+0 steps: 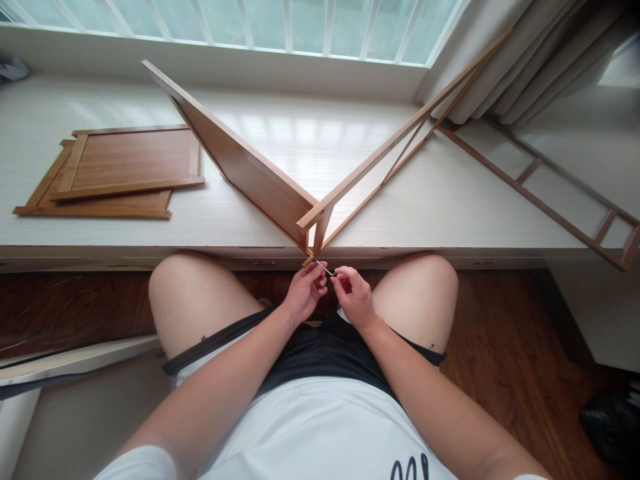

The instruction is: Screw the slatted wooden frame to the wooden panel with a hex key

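Note:
In front of my lap, my right hand (355, 293) is closed on a small screwdriver (327, 270); its thin metal shaft shows, while most of the handle is hidden by the fingers. My left hand (305, 292) pinches near the shaft's tip, just below the joined corner of the wood pieces. The tip itself is too small to make out. Leaning up to the left from that corner is a brown wooden panel (245, 170). An open wooden frame (370, 167) with a crossbar slants up to the right, meeting the panel at the low corner.
Two framed wooden panels (135, 157) lie overlapped on the white ledge (250, 230) at left. Another open wooden frame (520, 177) rests at right, beside a grey curtain (540, 60). A barred window (260, 23) is behind. A black bag (613, 427) sits on the floor.

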Available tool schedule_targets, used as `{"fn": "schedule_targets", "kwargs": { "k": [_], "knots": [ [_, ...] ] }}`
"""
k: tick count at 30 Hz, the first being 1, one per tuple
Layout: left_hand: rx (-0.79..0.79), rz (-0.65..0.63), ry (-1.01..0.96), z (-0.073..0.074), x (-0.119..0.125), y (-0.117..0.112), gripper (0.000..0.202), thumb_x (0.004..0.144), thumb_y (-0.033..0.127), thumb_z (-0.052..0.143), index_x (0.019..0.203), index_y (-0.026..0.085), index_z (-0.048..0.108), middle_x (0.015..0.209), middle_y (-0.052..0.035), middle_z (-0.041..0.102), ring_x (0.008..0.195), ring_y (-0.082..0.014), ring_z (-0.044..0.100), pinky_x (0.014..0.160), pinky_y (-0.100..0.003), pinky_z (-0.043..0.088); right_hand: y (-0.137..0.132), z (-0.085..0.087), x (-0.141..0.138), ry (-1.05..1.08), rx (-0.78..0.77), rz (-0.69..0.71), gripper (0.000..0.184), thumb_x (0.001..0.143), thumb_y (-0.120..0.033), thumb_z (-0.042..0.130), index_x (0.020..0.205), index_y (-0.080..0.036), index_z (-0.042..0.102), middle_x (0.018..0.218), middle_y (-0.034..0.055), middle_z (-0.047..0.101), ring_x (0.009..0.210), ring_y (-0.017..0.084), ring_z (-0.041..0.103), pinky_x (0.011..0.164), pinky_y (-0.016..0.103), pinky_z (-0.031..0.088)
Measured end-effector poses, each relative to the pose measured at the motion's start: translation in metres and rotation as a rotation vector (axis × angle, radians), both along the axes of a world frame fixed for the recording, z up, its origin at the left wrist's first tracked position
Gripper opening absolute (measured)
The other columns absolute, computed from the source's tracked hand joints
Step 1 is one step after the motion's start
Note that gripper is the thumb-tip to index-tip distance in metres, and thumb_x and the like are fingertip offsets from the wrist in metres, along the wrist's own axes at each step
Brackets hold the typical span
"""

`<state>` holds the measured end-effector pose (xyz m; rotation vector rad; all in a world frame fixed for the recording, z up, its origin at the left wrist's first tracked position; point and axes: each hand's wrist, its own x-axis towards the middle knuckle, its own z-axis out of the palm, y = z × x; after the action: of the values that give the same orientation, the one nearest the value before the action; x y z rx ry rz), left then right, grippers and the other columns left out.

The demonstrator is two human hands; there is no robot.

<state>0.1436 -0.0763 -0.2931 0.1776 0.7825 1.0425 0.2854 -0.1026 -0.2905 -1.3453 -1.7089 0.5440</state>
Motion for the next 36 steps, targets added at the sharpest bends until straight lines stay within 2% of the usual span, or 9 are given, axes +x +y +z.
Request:
{"fn": "schedule_targets", "kwargs": {
  "k": [6, 12, 15, 18, 22, 27, 31, 36],
  "knots": [
    [-0.004, -0.005, -0.022, 0.001, 0.0, 0.001, 0.033, 0.07, 0.027, 0.084, 0.095, 0.013, 0.068, 0.074, 0.0027, 0.054, 0.058, -0.0045, 0.048, 0.047, -0.017, 0.033, 0.004, -0.001, -0.005, -0.011, 0.026, -0.019, 0.015, 0.094, -0.025, 0.057, 0.108, -0.023, 0.058, 0.083, 0.0015, 0.064, 0.07, 0.014, 0.06, 0.07, 0.027, 0.051],
    [-0.022, -0.002, -0.022, 0.003, -0.001, 0.002, 0.035, 0.067, 0.028, 0.086, 0.092, 0.014, 0.066, 0.073, 0.0032, 0.054, 0.057, -0.0045, 0.048, 0.047, -0.017, 0.033, 0.006, 0.001, -0.006, 0.029, -0.054, -0.068, 0.018, 0.091, -0.035, 0.062, 0.102, -0.021, 0.063, 0.077, 0.0012, 0.065, 0.067, 0.015, 0.06, 0.069, 0.029, 0.05],
    [-0.006, 0.0, -0.021, 0.004, -0.001, 0.003, 0.033, 0.068, 0.029, 0.085, 0.089, 0.014, 0.065, 0.072, 0.0034, 0.054, 0.057, -0.0048, 0.048, 0.046, -0.017, 0.033, 0.008, 0.004, -0.006, 0.097, -0.153, -0.076, 0.02, 0.09, -0.04, 0.063, 0.09, -0.021, 0.068, 0.075, 0.0013, 0.068, 0.066, 0.015, 0.062, 0.067, 0.028, 0.049],
    [0.012, 0.004, -0.016, 0.005, -0.001, 0.005, 0.031, 0.07, 0.03, 0.084, 0.085, 0.014, 0.063, 0.072, 0.0035, 0.054, 0.057, -0.0045, 0.047, 0.046, -0.017, 0.033, 0.011, 0.006, -0.008, 0.196, -0.314, -0.001, 0.03, 0.094, -0.043, 0.057, 0.079, -0.02, 0.069, 0.064, -0.0004, 0.064, 0.059, 0.014, 0.059, 0.06, 0.026, 0.045],
    [0.028, -0.013, 0.0, 0.005, -0.002, 0.006, 0.03, 0.071, 0.032, 0.083, 0.08, 0.014, 0.061, 0.069, 0.0034, 0.052, 0.056, -0.0049, 0.047, 0.045, -0.017, 0.034, 0.012, 0.004, -0.011, 0.321, -0.42, 0.079, 0.036, 0.095, -0.046, 0.053, 0.079, -0.019, 0.069, 0.06, -0.0011, 0.061, 0.055, 0.012, 0.056, 0.057, 0.024, 0.043],
    [0.036, -0.015, 0.018, 0.006, -0.002, 0.006, 0.03, 0.071, 0.031, 0.083, 0.081, 0.013, 0.062, 0.068, 0.0033, 0.05, 0.058, -0.0056, 0.048, 0.045, -0.016, 0.034, 0.011, 0.0, -0.009, 0.408, -0.503, 0.079, 0.042, 0.094, -0.053, 0.051, 0.078, -0.017, 0.068, 0.058, -0.001, 0.058, 0.051, 0.011, 0.051, 0.052, 0.024, 0.041],
    [0.023, -0.017, 0.03, 0.006, -0.001, 0.004, 0.031, 0.069, 0.032, 0.085, 0.082, 0.013, 0.063, 0.069, 0.0033, 0.051, 0.058, -0.0053, 0.048, 0.045, -0.016, 0.033, 0.01, -0.001, -0.007, 0.406, -0.504, 0.084, 0.041, 0.094, -0.053, 0.052, 0.079, -0.018, 0.067, 0.059, -0.0009, 0.059, 0.052, 0.012, 0.051, 0.052, 0.024, 0.041],
    [0.021, 0.013, 0.033, 0.005, -0.003, 0.004, 0.031, 0.07, 0.03, 0.084, 0.09, 0.013, 0.067, 0.071, 0.0032, 0.052, 0.057, -0.0046, 0.046, 0.046, -0.017, 0.033, 0.009, 0.002, -0.007, 0.3, -0.404, 0.011, 0.029, 0.089, -0.048, 0.061, 0.085, -0.02, 0.064, 0.07, -0.0003, 0.064, 0.061, 0.013, 0.057, 0.058, 0.025, 0.045]
  ]
}}
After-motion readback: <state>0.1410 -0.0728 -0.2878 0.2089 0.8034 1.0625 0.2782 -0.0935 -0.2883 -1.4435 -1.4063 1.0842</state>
